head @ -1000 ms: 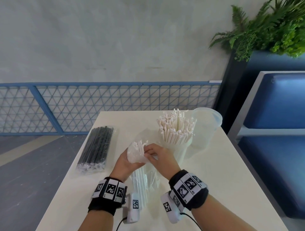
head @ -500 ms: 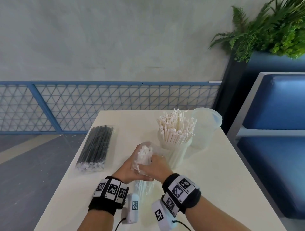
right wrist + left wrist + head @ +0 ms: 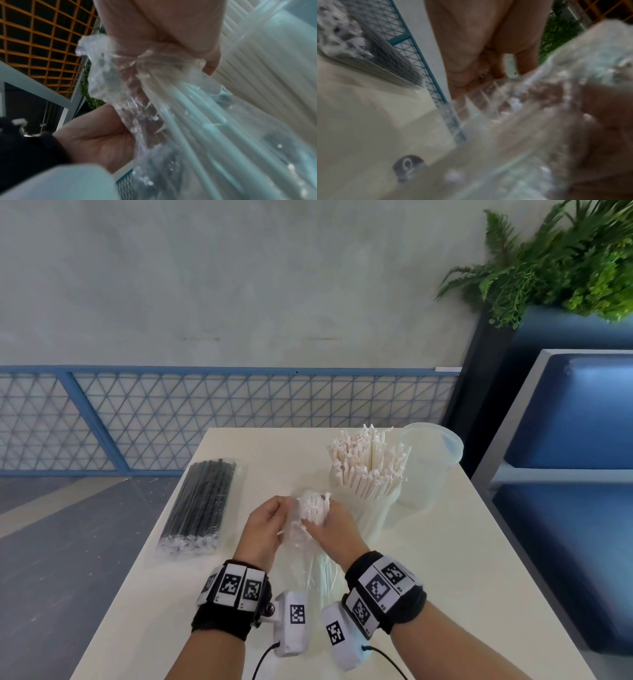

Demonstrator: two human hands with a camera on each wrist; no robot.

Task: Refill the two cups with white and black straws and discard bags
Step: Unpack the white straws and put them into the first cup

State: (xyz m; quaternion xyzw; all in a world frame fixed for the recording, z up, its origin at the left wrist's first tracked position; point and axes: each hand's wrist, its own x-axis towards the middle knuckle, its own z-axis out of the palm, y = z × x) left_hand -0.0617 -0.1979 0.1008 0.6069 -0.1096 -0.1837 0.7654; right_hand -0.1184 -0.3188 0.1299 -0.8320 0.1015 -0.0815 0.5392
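Worktop: cream, unpatterned. Straws in cup: white. Empty cup: translucent, colourless. Bagged straws: black, in clear film. Held bag: clear, containing white straws. Wristbands: black, carrying white tiles printed with black square-code patterns. Railing: blue frame, triangular lattice mesh. Wall: pale grey, mottled. Seat: dark blue. Plant: green.

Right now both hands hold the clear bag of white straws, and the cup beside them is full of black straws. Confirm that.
Not quite. The cup is full of white straws, as the head view shows. The black straws lie bagged on the table. Both hands do hold the clear bag.
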